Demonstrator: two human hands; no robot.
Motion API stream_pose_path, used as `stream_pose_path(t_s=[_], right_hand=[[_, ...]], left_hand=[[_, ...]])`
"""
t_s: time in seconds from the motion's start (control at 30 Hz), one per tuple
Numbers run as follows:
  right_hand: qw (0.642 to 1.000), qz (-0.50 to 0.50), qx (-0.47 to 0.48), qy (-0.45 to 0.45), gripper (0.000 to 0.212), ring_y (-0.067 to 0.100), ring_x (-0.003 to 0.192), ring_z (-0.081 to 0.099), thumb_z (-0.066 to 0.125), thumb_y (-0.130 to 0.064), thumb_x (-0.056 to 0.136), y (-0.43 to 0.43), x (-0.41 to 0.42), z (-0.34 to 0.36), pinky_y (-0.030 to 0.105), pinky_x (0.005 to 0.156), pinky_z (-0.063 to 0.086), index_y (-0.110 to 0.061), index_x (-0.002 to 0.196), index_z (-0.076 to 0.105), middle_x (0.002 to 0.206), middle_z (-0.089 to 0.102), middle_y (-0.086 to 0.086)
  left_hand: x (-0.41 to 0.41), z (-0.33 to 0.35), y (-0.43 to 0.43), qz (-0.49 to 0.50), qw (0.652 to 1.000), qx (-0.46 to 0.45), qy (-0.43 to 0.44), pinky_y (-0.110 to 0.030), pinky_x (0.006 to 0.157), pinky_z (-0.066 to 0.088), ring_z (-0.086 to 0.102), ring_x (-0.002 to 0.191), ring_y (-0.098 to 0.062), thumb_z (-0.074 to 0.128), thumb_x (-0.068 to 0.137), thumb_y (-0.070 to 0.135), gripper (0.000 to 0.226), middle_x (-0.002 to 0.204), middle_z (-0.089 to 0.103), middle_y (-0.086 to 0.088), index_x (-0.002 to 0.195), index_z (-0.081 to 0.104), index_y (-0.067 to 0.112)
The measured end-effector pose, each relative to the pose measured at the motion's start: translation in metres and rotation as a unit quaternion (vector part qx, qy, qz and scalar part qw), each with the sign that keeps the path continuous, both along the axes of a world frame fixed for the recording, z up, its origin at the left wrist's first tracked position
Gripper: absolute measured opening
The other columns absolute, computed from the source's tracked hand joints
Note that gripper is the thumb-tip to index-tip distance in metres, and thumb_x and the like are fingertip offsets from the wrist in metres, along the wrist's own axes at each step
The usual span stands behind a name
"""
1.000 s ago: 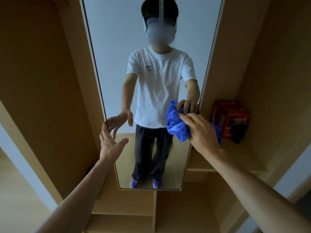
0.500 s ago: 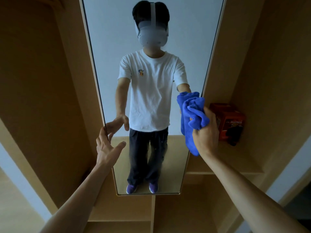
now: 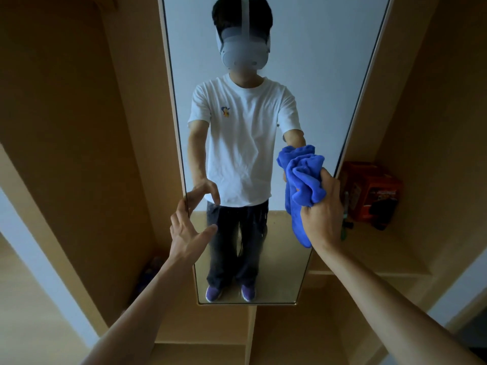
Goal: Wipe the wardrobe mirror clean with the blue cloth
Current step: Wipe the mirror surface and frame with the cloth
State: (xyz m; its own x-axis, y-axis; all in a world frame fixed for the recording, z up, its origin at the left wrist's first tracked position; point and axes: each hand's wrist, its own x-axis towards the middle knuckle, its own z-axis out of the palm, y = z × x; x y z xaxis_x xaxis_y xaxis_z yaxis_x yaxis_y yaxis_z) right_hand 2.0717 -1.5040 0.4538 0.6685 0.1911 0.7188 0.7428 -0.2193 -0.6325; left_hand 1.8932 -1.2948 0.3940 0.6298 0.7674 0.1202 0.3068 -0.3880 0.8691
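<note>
A tall narrow wardrobe mirror point(image 3: 316, 75) fills the middle of the view, framed by pale wooden panels. It reflects a person in a white T-shirt and dark trousers. My right hand point(image 3: 320, 214) grips a bunched blue cloth point(image 3: 303, 180) and holds it against the glass near the mirror's right edge, at mid height. My left hand point(image 3: 187, 233) is spread, its fingertips resting on the mirror's left edge, with nothing in it.
A red box point(image 3: 371, 191) with a dark object in front stands on a wooden shelf point(image 3: 369, 256) just right of the mirror. Wooden wardrobe walls close in on both sides. A dark item point(image 3: 150, 272) lies low in the left compartment.
My right hand has lifted the blue cloth from lower down up onto the mirror's right side. The left hand has stayed at the left edge.
</note>
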Motion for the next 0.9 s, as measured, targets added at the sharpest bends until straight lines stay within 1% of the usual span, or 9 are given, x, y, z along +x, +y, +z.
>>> stream_pose_path(t_s=[0.1,0.17,0.33,0.4,0.47,0.63,0.7,0.8,0.9], right_hand=[[0.998,0.027,-0.025,0.047,0.028,0.017,0.086,0.063,0.052,-0.042,0.092,0.022,-0.015,-0.002,0.041,0.066,0.053,-0.024,0.113,0.056,0.095,0.061,0.001],[0.997,0.044,-0.038,0.053,0.04,0.018,0.092,0.063,0.049,-0.043,0.087,0.037,-0.029,-0.002,0.045,0.071,0.055,-0.024,0.122,0.055,0.102,0.061,0.001],[0.997,0.035,-0.064,0.024,0.055,0.017,0.101,0.062,0.05,-0.049,0.087,0.073,-0.062,-0.003,0.038,0.072,0.053,-0.022,0.134,0.05,0.116,0.055,-0.003],[0.997,0.02,-0.079,0.0,0.052,0.021,0.102,0.061,0.059,-0.039,0.09,0.084,-0.07,-0.005,0.035,0.07,0.05,-0.017,0.136,0.05,0.118,0.055,0.001],[0.995,0.012,-0.097,-0.015,0.051,0.027,0.103,0.062,0.065,-0.024,0.091,0.099,-0.078,-0.007,0.039,0.07,0.054,-0.012,0.138,0.049,0.12,0.055,0.007],[0.991,0.009,-0.134,-0.03,0.057,0.03,0.105,0.061,0.067,-0.012,0.089,0.126,-0.092,-0.011,0.041,0.078,0.056,-0.01,0.142,0.045,0.128,0.052,0.01],[0.988,0.022,-0.15,-0.026,0.064,0.032,0.109,0.058,0.066,-0.004,0.085,0.133,-0.095,-0.013,0.039,0.083,0.053,-0.013,0.143,0.042,0.132,0.047,0.011],[0.988,0.032,-0.145,-0.033,0.067,0.032,0.106,0.058,0.066,-0.002,0.082,0.142,-0.1,-0.014,0.038,0.08,0.052,-0.018,0.141,0.039,0.132,0.047,0.011],[0.988,0.034,-0.148,-0.033,0.065,0.032,0.106,0.059,0.066,-0.005,0.083,0.153,-0.109,-0.014,0.036,0.079,0.052,-0.013,0.142,0.039,0.13,0.049,0.012]], left_hand=[[-0.003,0.002,0.002,-0.012,1.0,0.005,-0.009,-0.051,0.111,0.033,0.022,0.145,-0.032,0.072,0.075,0.043,0.109,0.159,0.02,-0.005,0.159,0.005,0.029],[-0.005,0.002,0.005,-0.023,1.0,0.007,-0.011,-0.052,0.113,0.033,0.022,0.145,-0.031,0.077,0.081,0.033,0.105,0.159,0.021,-0.006,0.159,0.006,0.028],[-0.013,0.007,0.007,-0.052,0.998,-0.014,-0.031,-0.051,0.115,0.033,0.022,0.145,-0.024,0.069,0.067,0.041,0.107,0.157,0.025,-0.003,0.158,0.013,0.028],[-0.014,0.01,0.005,-0.06,0.997,-0.016,-0.036,-0.051,0.117,0.032,0.022,0.145,-0.023,0.068,0.064,0.04,0.108,0.157,0.027,-0.003,0.158,0.015,0.026],[-0.017,0.012,0.008,-0.063,0.997,-0.02,-0.03,-0.05,0.117,0.031,0.023,0.145,-0.024,0.068,0.064,0.042,0.11,0.156,0.028,-0.003,0.159,0.014,0.023],[-0.018,0.011,0.019,-0.081,0.996,-0.043,-0.016,-0.049,0.116,0.034,0.028,0.143,-0.025,0.078,0.082,0.029,0.101,0.152,0.029,-0.005,0.159,0.013,0.025],[-0.018,0.012,0.021,-0.086,0.995,-0.051,-0.019,-0.049,0.117,0.035,0.029,0.142,-0.024,0.078,0.082,0.028,0.098,0.15,0.03,-0.003,0.158,0.015,0.026],[-0.019,0.012,0.023,-0.091,0.993,-0.066,-0.03,-0.048,0.117,0.034,0.03,0.142,-0.023,0.078,0.076,0.035,0.099,0.149,0.031,-0.002,0.156,0.02,0.025],[-0.019,0.01,0.025,-0.094,0.992,-0.074,-0.034,-0.048,0.116,0.036,0.032,0.14,-0.022,0.079,0.082,0.026,0.092,0.147,0.033,-0.002,0.155,0.023,0.024]])
